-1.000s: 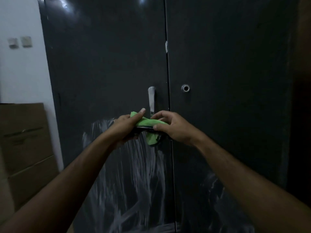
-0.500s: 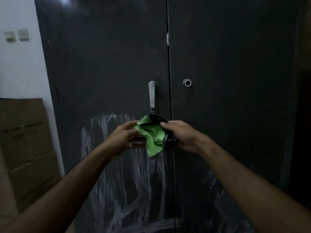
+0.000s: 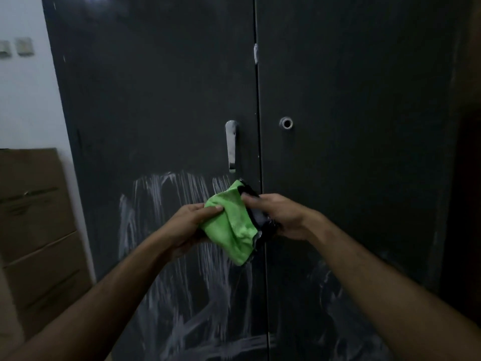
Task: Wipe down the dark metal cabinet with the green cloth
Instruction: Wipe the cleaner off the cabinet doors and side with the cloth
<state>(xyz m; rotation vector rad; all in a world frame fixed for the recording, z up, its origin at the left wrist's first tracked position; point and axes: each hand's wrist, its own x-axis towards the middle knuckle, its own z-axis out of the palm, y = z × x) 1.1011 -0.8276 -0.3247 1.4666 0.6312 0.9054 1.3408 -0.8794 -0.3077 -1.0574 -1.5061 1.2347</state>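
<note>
Two bare forearms reach forward from the lower corners. The left hand (image 3: 191,225) holds the left edge of the green cloth (image 3: 230,227), thumb on top, fingers curled beneath; the right hand (image 3: 281,217) pinches the cloth's dark-trimmed right edge, so each grip is closed on the fabric. The cloth hangs between them, in front of the dark metal cabinet (image 3: 156,100), just below the silver handle (image 3: 231,144) near the door seam. White streaks (image 3: 179,269) smear the lower doors. A round lock (image 3: 286,123) sits on the right door. Cardboard boxes (image 3: 36,217) stand by the cabinet's left edge.
</note>
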